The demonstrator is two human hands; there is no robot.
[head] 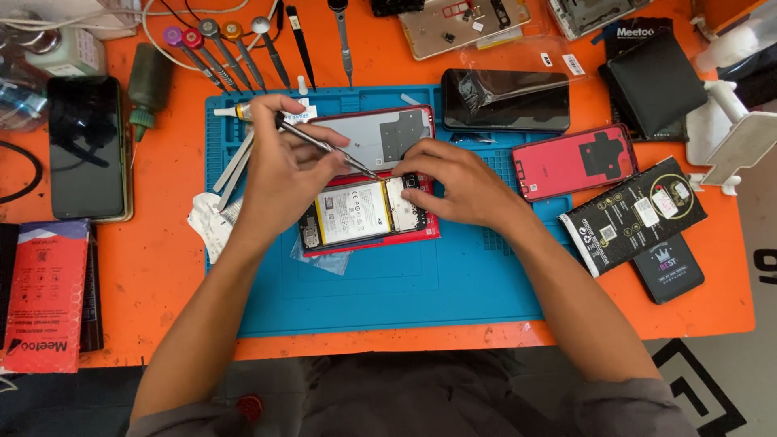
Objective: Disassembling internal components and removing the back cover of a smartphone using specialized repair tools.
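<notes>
Blue mat (pixel 388 291): hands, left (pixel 287 174) gripping tweezers (pixel 324 146), right (pixel 453 182) on opened phone (pixel 364 214).

Bright, even light falls across an orange tabletop (pixel 453 348) that fills most of the frame. At lower right, a strip of grey floor (pixel 749 380) shows, carrying a black angular marking (pixel 696 388).

Bright, even daylight; soft shadows under hands on blue mat (pixel 388 299) (glare on dark phone screen (pixel 506 99) above it); edges slightly bowed.
</notes>
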